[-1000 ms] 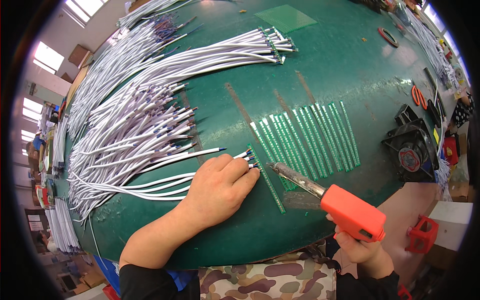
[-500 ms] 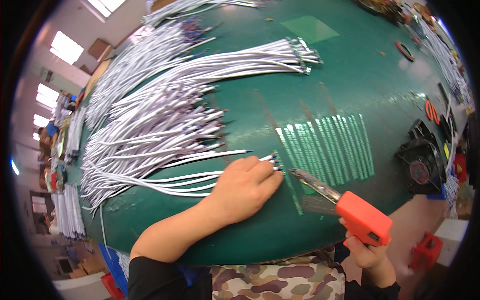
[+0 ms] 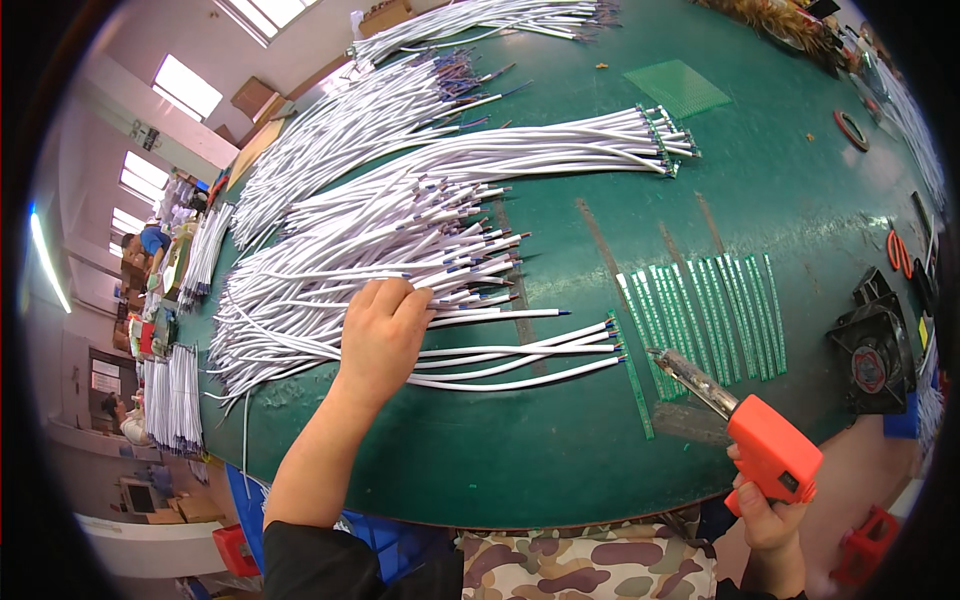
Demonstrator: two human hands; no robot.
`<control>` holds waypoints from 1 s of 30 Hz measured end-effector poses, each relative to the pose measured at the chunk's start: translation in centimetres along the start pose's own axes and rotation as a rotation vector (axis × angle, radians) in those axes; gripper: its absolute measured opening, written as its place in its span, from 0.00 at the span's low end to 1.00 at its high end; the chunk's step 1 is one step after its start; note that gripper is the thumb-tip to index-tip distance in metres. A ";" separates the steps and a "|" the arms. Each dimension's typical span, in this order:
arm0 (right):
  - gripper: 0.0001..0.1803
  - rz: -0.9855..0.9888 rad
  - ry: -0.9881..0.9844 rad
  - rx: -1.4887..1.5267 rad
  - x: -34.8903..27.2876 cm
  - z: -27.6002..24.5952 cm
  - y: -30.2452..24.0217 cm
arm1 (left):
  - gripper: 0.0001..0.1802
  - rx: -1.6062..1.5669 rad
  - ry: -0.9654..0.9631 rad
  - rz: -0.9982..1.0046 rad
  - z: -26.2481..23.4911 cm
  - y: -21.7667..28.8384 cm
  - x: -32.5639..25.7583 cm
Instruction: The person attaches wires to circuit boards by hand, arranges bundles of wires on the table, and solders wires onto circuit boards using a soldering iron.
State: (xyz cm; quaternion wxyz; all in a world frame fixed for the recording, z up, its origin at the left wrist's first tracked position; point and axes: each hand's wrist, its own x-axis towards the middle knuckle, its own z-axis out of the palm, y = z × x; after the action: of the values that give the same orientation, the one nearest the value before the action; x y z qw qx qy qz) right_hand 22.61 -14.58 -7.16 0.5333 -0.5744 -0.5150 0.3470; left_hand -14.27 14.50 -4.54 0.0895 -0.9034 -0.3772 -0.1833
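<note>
My left hand point(image 3: 385, 325) is closed among the white cables point(image 3: 330, 270), its fingers curled at a cable near the front of the heap; the fingertips' undersides are hidden. To its right, several white cables point(image 3: 520, 352) lie with their coloured wire ends against a narrow green circuit board strip point(image 3: 632, 385). My right hand point(image 3: 770, 515) grips the red handle of a soldering gun point(image 3: 775, 450). Its metal tip points left, just right of that strip and apart from my left hand. A row of green strips point(image 3: 710, 320) lies side by side beyond the tip.
A bundle of white cables point(image 3: 560, 140) with green strips at its ends lies farther back. At the right stand a black fan point(image 3: 870, 350) and orange-handled scissors point(image 3: 898, 255). A green sheet point(image 3: 678, 88) lies at the back. Red stools point(image 3: 865, 545) stand below the table point(image 3: 450, 480).
My left hand has moved left, away from the wire ends at the strip, to the cable heap. The right hand still holds the soldering gun. The whole view has shifted.
</note>
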 end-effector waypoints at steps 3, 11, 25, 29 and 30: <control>0.24 -0.018 -0.016 -0.031 -0.3 -0.1 -0.1 | 0.09 0.010 -0.051 0.085 0.1 -1.0 0.5; 0.24 -0.080 -0.029 -0.054 -0.1 0.0 -0.1 | 0.21 -0.342 -0.055 0.319 -1.5 4.2 2.7; 0.21 -0.001 -0.009 -0.043 0.3 0.1 -0.4 | 0.13 -0.987 -0.464 -0.103 1.6 12.3 3.9; 0.24 -0.098 -0.012 -0.103 0.1 -0.1 0.5 | 0.13 -0.913 -0.419 -0.060 2.1 12.7 3.9; 0.25 -0.091 -0.004 -0.097 -0.1 -0.1 0.7 | 0.14 -0.852 -0.343 0.098 2.5 12.4 3.9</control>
State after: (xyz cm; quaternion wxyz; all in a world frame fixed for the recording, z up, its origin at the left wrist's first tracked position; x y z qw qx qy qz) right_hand 22.88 -14.59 -7.80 0.5191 -0.5748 -0.5579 0.2982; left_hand -2.25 9.10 -5.58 -0.3450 -0.8937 -0.2342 -0.1657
